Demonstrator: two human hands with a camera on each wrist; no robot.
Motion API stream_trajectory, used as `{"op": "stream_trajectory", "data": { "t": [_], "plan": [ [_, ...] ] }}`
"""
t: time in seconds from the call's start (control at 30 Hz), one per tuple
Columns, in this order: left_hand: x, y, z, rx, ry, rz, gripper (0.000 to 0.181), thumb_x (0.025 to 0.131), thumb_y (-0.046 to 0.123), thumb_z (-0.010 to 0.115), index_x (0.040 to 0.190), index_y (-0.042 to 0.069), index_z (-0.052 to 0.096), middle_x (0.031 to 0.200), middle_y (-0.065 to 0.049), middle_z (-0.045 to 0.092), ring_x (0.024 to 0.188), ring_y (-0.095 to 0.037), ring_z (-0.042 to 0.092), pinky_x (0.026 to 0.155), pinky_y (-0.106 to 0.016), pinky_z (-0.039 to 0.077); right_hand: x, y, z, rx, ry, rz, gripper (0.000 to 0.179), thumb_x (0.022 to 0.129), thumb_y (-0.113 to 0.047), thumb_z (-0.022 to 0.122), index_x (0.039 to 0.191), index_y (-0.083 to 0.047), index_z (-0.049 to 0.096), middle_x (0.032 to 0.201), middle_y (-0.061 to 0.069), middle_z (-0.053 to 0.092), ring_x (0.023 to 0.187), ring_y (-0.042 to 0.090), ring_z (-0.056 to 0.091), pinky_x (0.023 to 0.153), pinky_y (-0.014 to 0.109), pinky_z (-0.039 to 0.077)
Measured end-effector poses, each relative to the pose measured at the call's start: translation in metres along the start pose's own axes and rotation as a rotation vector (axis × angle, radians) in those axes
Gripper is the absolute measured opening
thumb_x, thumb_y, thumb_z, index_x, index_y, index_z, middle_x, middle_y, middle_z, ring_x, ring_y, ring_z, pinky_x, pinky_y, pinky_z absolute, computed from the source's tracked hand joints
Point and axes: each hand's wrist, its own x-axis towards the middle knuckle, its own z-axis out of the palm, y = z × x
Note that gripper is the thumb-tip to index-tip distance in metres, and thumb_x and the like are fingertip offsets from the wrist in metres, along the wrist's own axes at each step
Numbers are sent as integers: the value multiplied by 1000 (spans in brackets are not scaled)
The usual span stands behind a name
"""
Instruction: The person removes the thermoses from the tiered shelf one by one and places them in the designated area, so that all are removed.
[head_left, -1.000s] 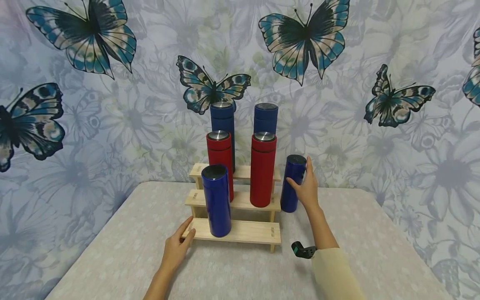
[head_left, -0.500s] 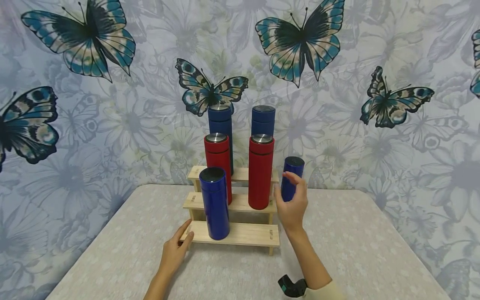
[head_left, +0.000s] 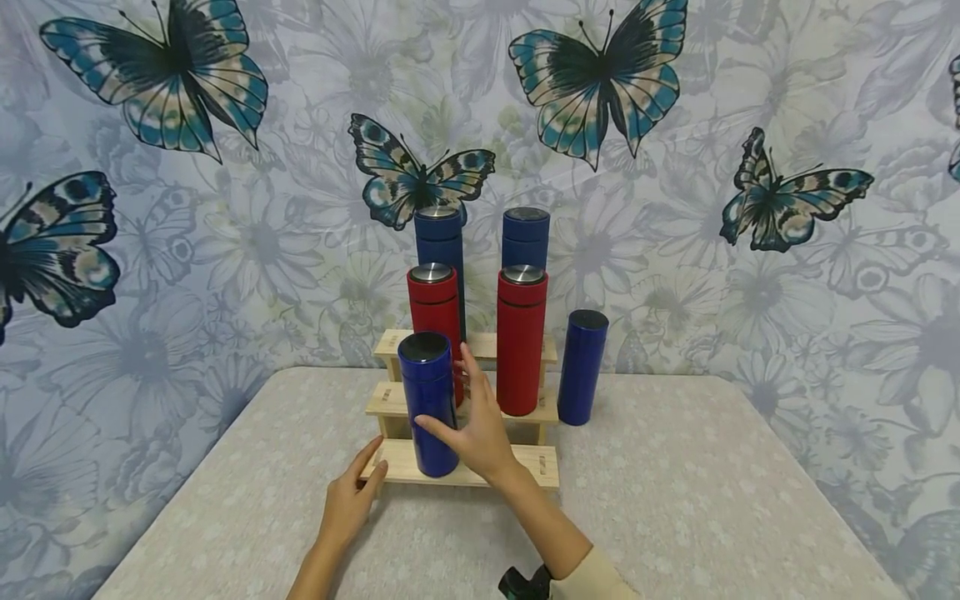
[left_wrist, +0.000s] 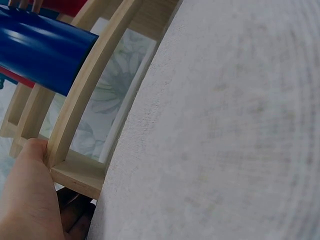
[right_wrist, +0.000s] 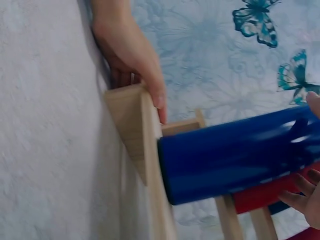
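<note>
My left hand (head_left: 351, 498) grips the left end of the lowest step of a wooden three-step stand (head_left: 517, 462), as the left wrist view also shows with its thumb (left_wrist: 35, 150). On that step stands a shiny blue thermos bottle (head_left: 426, 392) with a dark lid. My right hand (head_left: 483, 429) is spread around the bottle's right side, thumb across its front and fingers extended behind. In the right wrist view the fingers (right_wrist: 305, 192) show beside the bottle. A second shiny blue thermos bottle (head_left: 583, 371) stands upright on the table, right of the stand.
Two red thermos bottles (head_left: 521, 350) with steel lids stand on the middle step. Behind them, on the top step, are two darker blue bottles (head_left: 525, 237). The table (head_left: 675, 500) has a pale patterned cloth, and a butterfly-print backdrop (head_left: 660, 292) hangs behind.
My right hand has let go of the blue thermos bottle on the table and moved left to the one on the lowest step. The left hand stays on the stand.
</note>
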Motion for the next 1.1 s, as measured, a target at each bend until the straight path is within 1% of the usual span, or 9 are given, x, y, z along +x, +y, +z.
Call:
{"op": "stream_trajectory", "data": {
  "t": [0.1,0.23,0.4,0.5,0.67,0.83,0.97,1.1],
  "plan": [
    [1,1,-1,-10,-11,6,44,95,36,51,137,28,44,44,6,40,38,-6,35,37,-22,31,-1,3,8,-24,-39,10,105,75,-29,78,149,-21,5,136,11,39,116,22,45,87,41,46],
    [3,1,-1,-9,-8,11,44,95,36,52,138,27,44,45,6,41,40,-7,38,38,-23,33,-1,6,13,-71,-21,-21,104,76,-27,77,149,-18,5,136,12,40,113,23,48,85,38,47],
    [4,1,0,-6,0,8,44,94,37,52,137,28,44,49,4,45,43,-9,43,40,-25,36,-3,5,9,-85,5,-55,103,75,-24,78,149,-17,7,134,12,42,109,22,51,82,34,49],
    [4,1,2,-6,4,8,44,94,36,53,137,28,45,51,3,47,45,-10,44,42,-25,37,-12,2,3,-67,2,-86,104,74,-21,79,149,-14,8,134,13,41,109,24,53,82,34,49],
    [3,-1,6,10,3,13,45,94,37,54,137,26,45,52,2,47,45,-9,42,43,-25,37,-34,-4,-19,-65,-14,-124,104,71,-17,82,148,-10,13,129,13,45,106,25,55,79,35,51],
    [3,-2,6,12,4,-8,45,93,40,52,137,30,44,53,1,47,47,-11,43,45,-26,38,-51,-9,-48,-51,-34,-139,103,69,-16,83,147,-5,16,124,13,49,103,24,56,78,35,51],
    [2,-1,4,14,2,-16,45,94,40,52,137,29,44,53,1,47,48,-12,44,48,-27,39,-62,-9,-76,-55,-10,-131,101,71,-18,82,146,-1,16,122,12,51,102,23,56,77,36,51],
    [0,1,2,18,4,-26,45,94,39,52,137,29,45,52,1,47,47,-11,43,46,-26,38,-70,-6,-108,-132,54,-134,100,71,-23,82,144,2,19,121,11,53,100,21,56,73,35,52]
  ]
}}
